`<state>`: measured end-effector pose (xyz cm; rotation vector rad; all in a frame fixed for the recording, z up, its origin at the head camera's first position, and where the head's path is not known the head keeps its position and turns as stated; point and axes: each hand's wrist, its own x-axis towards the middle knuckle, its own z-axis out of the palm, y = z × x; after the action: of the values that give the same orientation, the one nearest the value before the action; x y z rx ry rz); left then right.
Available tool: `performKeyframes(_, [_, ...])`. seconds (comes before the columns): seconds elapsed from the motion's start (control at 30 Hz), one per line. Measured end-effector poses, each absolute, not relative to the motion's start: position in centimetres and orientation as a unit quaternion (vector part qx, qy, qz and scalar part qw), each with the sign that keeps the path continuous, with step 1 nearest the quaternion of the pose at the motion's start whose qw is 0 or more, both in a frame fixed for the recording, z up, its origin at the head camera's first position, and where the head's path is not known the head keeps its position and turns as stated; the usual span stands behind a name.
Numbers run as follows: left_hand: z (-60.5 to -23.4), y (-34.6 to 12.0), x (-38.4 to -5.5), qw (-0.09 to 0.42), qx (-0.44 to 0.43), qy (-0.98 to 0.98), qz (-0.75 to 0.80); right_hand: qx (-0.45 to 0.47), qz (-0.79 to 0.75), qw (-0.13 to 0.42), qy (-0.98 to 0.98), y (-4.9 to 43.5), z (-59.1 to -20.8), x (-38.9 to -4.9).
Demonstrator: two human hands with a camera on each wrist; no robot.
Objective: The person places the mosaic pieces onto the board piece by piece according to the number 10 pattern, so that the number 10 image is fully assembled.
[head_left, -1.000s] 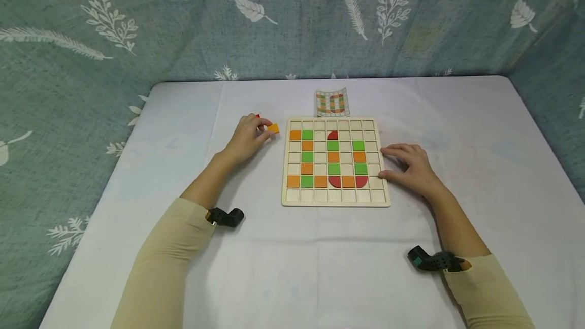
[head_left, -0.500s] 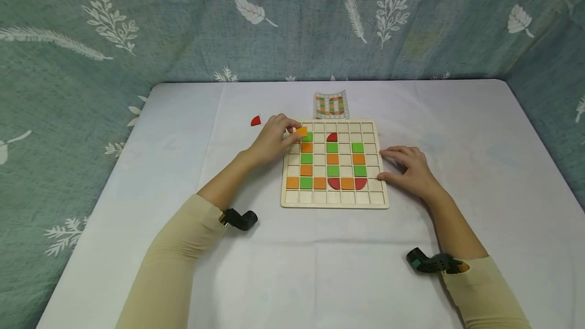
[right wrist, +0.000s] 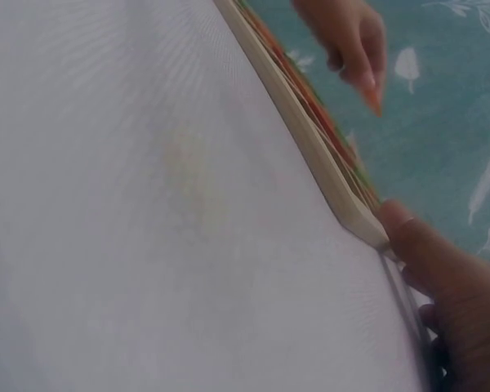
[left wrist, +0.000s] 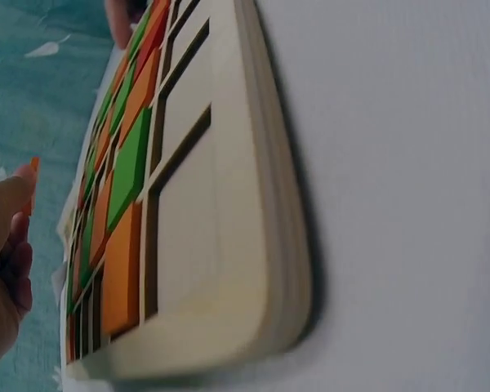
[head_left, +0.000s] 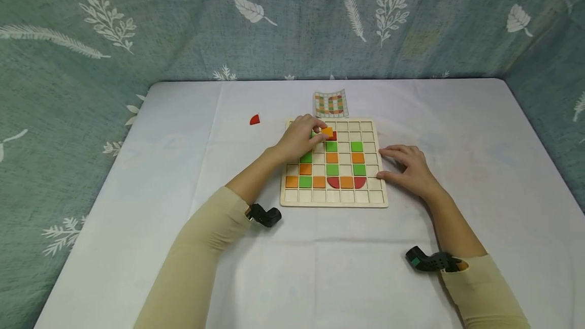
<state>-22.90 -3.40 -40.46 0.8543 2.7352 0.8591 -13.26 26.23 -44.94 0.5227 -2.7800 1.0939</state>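
Note:
In the head view, my left hand (head_left: 298, 138) pinches an orange square tile (head_left: 327, 131) between thumb and fingers, above the upper part of a wooden grid board (head_left: 333, 204). The left wrist view shows this tile (left wrist: 33, 184) held up off the board. Green and orange squares and red quarter-round tiles lie in several cells; my left hand hides part of the upper left cells. My right hand (head_left: 409, 169) rests at the board's right edge, thumb and fingers spread apart. In the right wrist view its thumb (right wrist: 404, 229) touches the board's side.
A small printed pattern card (head_left: 331, 104) lies behind the board, its far edge curling up. One loose red quarter-round tile (head_left: 254, 120) sits on the white cloth (head_left: 292, 273) left of the board. A leaf-patterned curtain (head_left: 292, 19) hangs beyond the table.
My left hand has carried the orange tile rightward from beside the board to over its upper middle, uncovering the loose red tile. The right hand has stayed at the board's edge.

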Motion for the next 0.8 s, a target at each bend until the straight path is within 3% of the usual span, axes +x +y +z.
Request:
performKeyframes(0.37, [-41.3,0.1,-22.8,0.075,0.296,0.923,0.234,0.160,0.359,0.045,-0.918,26.1,-44.9,-13.1])
performKeyframes(0.8, [-41.9,1.1,-23.7,0.092,0.245,0.926,0.274,0.164,0.362,0.047,-0.917,26.1,-45.0,-13.1])
